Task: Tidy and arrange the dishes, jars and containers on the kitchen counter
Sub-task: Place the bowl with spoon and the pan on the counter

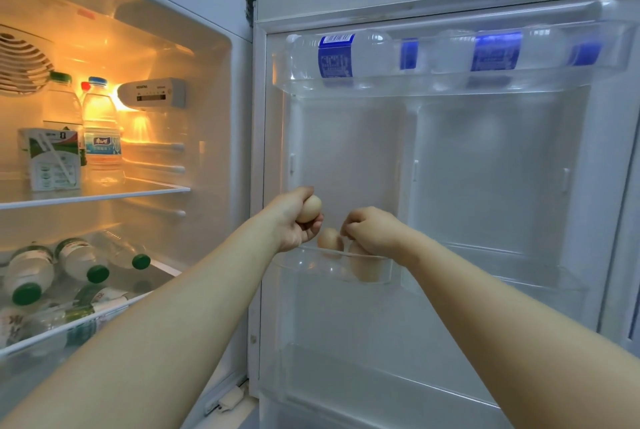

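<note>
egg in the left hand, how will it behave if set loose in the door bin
Likely fragile: the left hand cups the egg in curled fingers. Its rounded shell would probably roll on the smooth clear door bin until it bumps the loose egg there or the second egg the right hand grips.

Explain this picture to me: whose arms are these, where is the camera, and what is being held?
No robot here: a person wears a camera on the head, so you look along both bare arms into an open fridge. The left hand grips a brown egg. The right hand curls over a second egg, low in the small clear door bin, where a third egg sits. The top door shelf holds water bottles lying on their sides. On the lit shelves at left stand more bottles and a drink carton.
</note>
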`<state>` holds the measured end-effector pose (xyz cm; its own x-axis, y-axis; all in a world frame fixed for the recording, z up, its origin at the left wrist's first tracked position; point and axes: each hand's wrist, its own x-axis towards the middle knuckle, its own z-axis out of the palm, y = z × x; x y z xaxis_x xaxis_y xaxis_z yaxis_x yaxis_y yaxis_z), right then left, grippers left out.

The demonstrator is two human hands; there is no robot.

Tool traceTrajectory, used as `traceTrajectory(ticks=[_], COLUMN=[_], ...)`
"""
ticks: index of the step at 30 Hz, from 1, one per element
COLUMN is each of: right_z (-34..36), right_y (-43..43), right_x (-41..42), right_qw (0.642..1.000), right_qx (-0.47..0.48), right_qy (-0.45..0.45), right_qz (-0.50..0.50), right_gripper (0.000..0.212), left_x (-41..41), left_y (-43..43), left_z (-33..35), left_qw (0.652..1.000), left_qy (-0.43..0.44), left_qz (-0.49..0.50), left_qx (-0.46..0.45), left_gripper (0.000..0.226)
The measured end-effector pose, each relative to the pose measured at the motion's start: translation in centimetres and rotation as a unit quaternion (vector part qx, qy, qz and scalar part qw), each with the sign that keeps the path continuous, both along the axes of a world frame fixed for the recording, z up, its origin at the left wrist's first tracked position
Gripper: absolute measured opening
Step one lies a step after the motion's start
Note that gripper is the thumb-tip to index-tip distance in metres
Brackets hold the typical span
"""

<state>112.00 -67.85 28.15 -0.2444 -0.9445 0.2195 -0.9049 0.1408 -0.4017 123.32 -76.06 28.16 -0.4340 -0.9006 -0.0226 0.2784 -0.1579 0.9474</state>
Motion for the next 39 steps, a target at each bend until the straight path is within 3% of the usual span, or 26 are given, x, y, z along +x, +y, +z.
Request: traceTrajectory(ticks=[9, 15, 20, 26, 39], right_z=[2.1, 1.3, 0.6, 0.0, -0.2], right_y=[-0.2, -2.4, -2.9, -3.4, -3.6], right_x=[0.5, 1.4, 1.5, 1.3, 1.6], right_qw=[0.973, 0.956, 0.959, 0.959, 0.969], right_qx=[0.146, 0.192, 0.168, 0.159, 0.136], right_qy=[0.175, 0.213, 0.215, 0.199, 0.173], right_qz=[-0.032, -0.061, -0.082, -0.125, -0.117], right_gripper=[0.035, 0.037, 0.033, 0.049, 0.044], left_x=[-0.2, -0.1, 0.0, 0.0, 0.3], left_y=[0.2, -0.2, -0.3, -0.5, -0.4], left_z=[0.0, 0.0, 0.0, -0.1, -0.1], left_qw=[1.000, 1.000, 1.000, 1.000, 0.999], left_qy=[-0.006, -0.009, 0.005, 0.012, 0.029], left_qz=[-0.020, -0.022, -0.018, -0.019, -0.014], left_qx=[-0.006, 0.003, 0.014, 0.022, 0.030], left_gripper=[0.022, 0.023, 0.024, 0.024, 0.024])
